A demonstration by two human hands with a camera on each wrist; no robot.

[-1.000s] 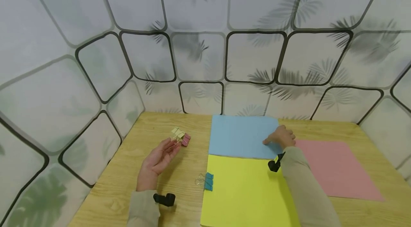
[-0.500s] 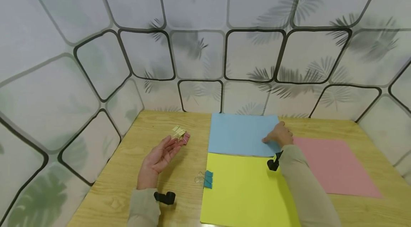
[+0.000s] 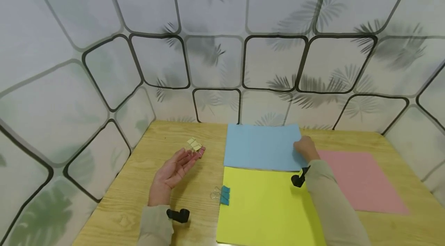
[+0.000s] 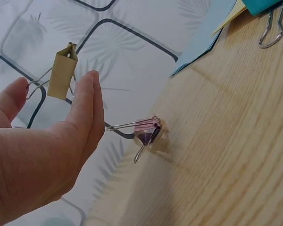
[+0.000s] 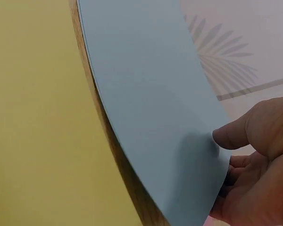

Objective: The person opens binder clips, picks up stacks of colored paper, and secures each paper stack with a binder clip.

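Note:
My left hand (image 3: pixel 173 174) pinches a pale yellow binder clip (image 4: pixel 62 77) by its wire handles, between thumb and fingertips. Just beyond those fingers a pink binder clip (image 4: pixel 146 129) rests on the table. On the right, my right hand (image 3: pixel 306 148) grips the right edge of the blue paper (image 3: pixel 260 147). In the right wrist view its thumb (image 5: pixel 231 134) presses on top while the other fingers curl beneath, and that part of the paper bends upward. Yellow paper (image 3: pixel 267 207) lies nearer me, with a teal binder clip (image 3: pixel 225 195) on its left edge.
Pink paper (image 3: pixel 361 180) lies on the wooden table (image 3: pixel 194 215) to the right, partly behind my right sleeve. A patterned cloth wall (image 3: pixel 215 64) closes off the back and sides of the table.
The right thumb has slid from on top of the blue paper to its right edge, and the fingers now curl under it. The yellow clip has turned slightly in my left fingers.

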